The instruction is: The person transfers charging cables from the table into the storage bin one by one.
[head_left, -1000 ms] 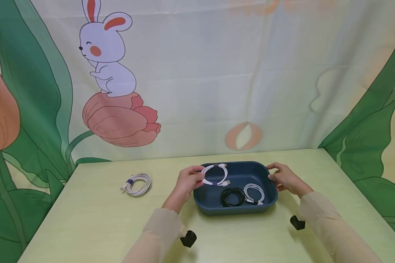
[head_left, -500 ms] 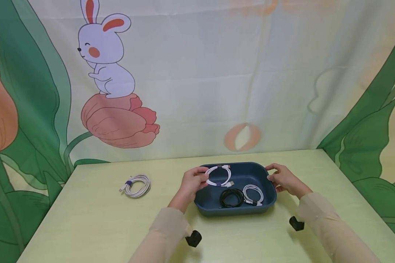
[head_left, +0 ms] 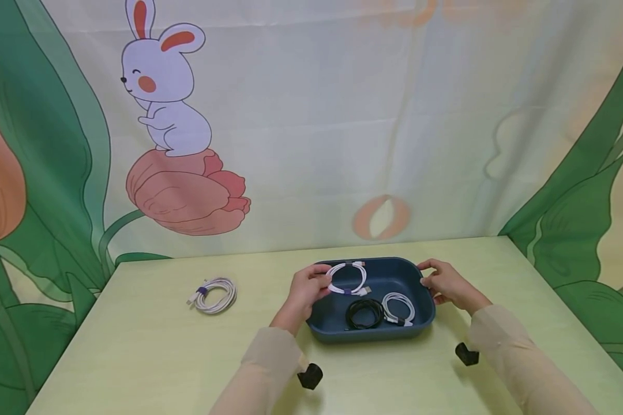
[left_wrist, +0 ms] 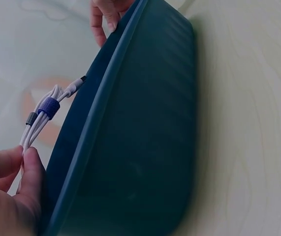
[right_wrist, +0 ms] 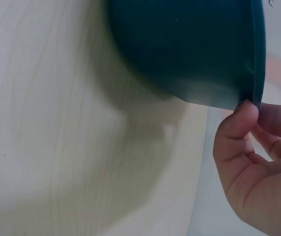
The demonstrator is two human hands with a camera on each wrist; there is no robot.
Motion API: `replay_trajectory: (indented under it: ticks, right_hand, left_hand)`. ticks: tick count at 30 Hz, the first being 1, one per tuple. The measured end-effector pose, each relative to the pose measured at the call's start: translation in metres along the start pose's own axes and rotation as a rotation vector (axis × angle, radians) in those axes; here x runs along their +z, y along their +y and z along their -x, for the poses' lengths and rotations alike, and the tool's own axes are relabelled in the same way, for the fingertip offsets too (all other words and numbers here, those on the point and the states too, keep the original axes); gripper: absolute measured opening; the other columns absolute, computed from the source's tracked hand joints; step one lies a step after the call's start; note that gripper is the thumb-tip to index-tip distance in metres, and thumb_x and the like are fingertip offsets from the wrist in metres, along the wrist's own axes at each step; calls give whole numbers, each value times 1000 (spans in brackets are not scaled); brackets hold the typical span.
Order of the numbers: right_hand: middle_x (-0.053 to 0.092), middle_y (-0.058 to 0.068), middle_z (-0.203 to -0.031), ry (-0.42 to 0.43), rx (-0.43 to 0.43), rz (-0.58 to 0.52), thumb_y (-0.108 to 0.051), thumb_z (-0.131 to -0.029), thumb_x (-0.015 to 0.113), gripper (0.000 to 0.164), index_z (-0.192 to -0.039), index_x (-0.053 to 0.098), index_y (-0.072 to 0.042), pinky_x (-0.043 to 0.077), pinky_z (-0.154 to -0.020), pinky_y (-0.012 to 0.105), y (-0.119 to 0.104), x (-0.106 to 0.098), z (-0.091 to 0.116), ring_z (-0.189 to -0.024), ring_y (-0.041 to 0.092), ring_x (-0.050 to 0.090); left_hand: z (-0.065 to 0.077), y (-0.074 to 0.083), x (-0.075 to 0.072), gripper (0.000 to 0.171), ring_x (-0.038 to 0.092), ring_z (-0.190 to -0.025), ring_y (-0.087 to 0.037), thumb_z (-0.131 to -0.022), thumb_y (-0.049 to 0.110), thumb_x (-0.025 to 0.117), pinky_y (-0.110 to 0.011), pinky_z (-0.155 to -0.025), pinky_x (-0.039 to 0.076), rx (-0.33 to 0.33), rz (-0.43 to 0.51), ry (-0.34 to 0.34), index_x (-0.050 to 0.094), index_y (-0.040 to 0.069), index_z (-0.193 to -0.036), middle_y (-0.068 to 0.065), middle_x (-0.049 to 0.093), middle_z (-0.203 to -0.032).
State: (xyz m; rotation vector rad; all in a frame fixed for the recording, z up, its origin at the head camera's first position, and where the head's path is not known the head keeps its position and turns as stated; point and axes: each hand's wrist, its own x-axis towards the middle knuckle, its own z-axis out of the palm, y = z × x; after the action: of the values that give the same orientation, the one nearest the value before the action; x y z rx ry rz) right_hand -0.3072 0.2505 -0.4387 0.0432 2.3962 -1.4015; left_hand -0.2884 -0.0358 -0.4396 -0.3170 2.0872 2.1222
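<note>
My left hand point(head_left: 306, 290) pinches a coiled white cable point(left_wrist: 38, 118) between thumb and fingers, over the left part of a dark blue tray point(head_left: 374, 335). A purple strap point(left_wrist: 48, 107) binds the coil, and one plug points toward the tray's inside. At the tray's right end my right hand point(head_left: 450, 286) pinches the rim, thumb outside, as the right wrist view shows. Inside the tray lie a coiled black cable point(head_left: 364, 314) and, touching it on the right, another white coiled cable point(head_left: 398, 309).
A further white cable coil point(head_left: 216, 295) with a purple strap lies on the pale wooden table point(head_left: 150, 351), left of the tray. Behind the table's back edge hangs a curtain point(head_left: 301, 127) printed with a rabbit and flowers. A black wrist piece point(head_left: 310, 376) juts from the left sleeve.
My left hand has shifted a little to the right with the white cable, farther over the tray. The right hand keeps its hold on the rim.
</note>
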Motion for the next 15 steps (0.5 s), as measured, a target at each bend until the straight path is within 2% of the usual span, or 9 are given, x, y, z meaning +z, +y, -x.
replay_trajectory:
  ticks: [15]
  right_hand:
    - [50,9,-79,5,-1,0,-6,-88,43,41,-128,34,-3,44,-48,23,3,-1,-3,-55,15,48]
  left_hand:
    - [-4,1,11,27,52,-64,-11,-83,2,57,-17,-59,50,13,-24,1,60,2,-109,-10,56,-90]
